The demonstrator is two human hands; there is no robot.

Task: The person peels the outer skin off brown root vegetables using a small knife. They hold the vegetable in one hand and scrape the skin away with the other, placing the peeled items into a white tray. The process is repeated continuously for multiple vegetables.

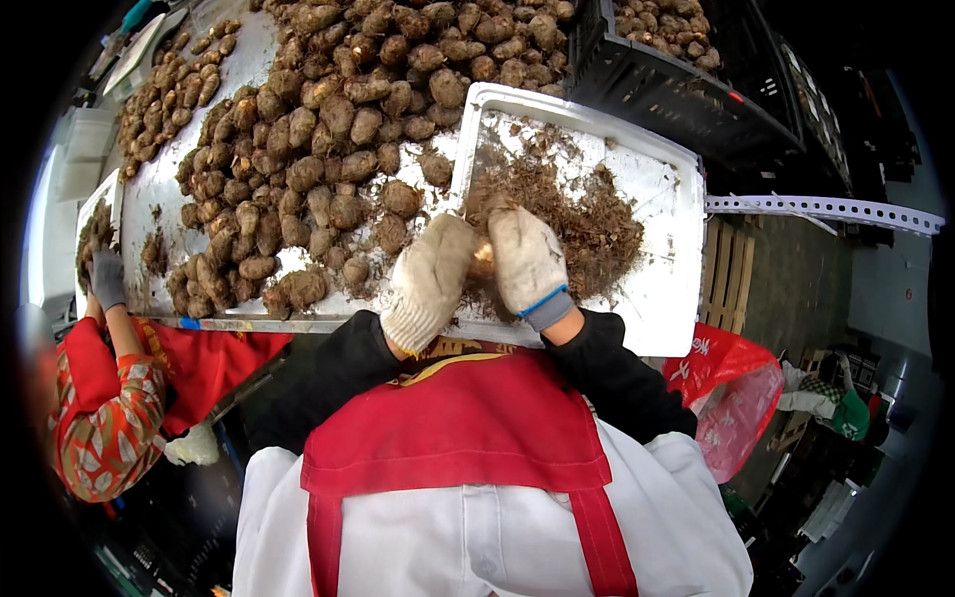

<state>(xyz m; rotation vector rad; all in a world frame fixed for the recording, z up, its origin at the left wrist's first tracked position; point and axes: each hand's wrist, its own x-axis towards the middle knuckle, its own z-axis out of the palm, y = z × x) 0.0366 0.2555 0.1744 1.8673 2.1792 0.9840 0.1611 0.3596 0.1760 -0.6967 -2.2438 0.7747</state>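
Observation:
My left hand (432,282), in an off-white knitted glove, and my right hand (530,261), in a pale glove with a blue-edged grey cuff, are close together at the left part of a white tray (668,269). Between them is a taro root (484,255), with a pale patch showing on its brown surface. Both sets of fingers are curled in around it. Whether a small tool is also in either hand is hidden. Brown fibrous scraps (587,224) lie in the tray under and beyond my hands.
A large heap of hairy brown taro roots (338,119) covers the metal table (159,234). Black crates (686,90) stand at the far right, the front one holding more roots. A co-worker's gloved hand (107,277) is at the far left. Near the tray's right corner hangs a red plastic bag (731,383).

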